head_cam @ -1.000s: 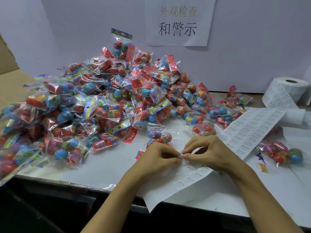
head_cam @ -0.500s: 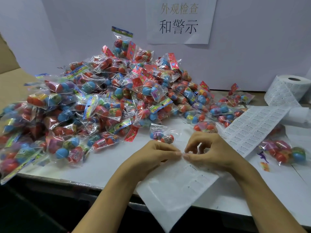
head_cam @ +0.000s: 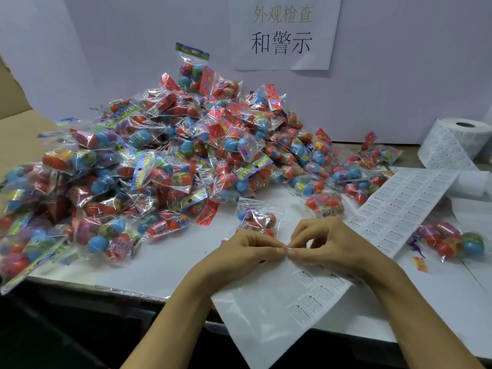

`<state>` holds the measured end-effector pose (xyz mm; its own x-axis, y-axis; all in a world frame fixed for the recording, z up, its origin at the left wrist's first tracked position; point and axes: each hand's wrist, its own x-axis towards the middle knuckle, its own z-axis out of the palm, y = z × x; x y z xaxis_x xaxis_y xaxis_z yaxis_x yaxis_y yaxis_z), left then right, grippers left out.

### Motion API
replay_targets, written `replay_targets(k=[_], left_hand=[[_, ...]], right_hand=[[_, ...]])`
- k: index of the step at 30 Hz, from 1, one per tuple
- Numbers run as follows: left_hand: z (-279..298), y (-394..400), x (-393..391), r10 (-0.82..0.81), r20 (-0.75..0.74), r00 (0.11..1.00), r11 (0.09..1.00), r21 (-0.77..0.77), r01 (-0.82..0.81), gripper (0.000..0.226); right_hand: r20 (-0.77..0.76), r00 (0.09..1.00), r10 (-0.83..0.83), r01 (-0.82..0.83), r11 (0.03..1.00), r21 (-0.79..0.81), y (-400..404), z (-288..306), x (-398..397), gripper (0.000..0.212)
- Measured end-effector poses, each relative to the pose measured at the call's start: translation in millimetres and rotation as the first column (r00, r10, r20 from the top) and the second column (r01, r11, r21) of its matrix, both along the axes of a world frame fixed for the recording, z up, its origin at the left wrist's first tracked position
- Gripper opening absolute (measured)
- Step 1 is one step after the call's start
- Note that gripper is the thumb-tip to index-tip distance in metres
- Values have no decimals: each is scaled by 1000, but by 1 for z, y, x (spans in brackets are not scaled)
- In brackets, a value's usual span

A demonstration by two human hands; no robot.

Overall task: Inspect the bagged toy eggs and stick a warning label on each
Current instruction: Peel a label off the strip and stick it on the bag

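Here the left hand (head_cam: 247,251) and right hand (head_cam: 327,243) pinch the white label-backing sheet (head_cam: 269,310) together; a hasty peel could tear a warning sticker.

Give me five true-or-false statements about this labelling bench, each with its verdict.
1. Both hands meet over the label sheet. True: left hand, right hand.
2. The label roll stands at the far left. False: far right.
3. The pile of bagged eggs lies left of the hands. True.
4. One bag of eggs lies apart, right of the sheet. True.
5. The paper sign lies flat on the table. False: it hangs on the back wall.
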<state>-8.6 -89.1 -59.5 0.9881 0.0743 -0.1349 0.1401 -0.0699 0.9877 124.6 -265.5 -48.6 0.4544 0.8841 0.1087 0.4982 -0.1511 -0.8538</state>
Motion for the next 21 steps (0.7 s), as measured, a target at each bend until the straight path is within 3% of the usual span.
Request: replay_targets(k=[5,12,21], left_hand=[[0,-5,0,57,37,998,989,137,-62,28],[-6,-11,1,110,71,991,967,224,-123,16],[-8,-18,3,169,130,977,941,275,-200,22]], right_hand=[[79,997,-17,19,1000,-25,1,-2,-1,10],[116,990,-82,79,996,30,0,-4,-3,15],[146,980,-136,123,988,98,0,-2,-4,46]])
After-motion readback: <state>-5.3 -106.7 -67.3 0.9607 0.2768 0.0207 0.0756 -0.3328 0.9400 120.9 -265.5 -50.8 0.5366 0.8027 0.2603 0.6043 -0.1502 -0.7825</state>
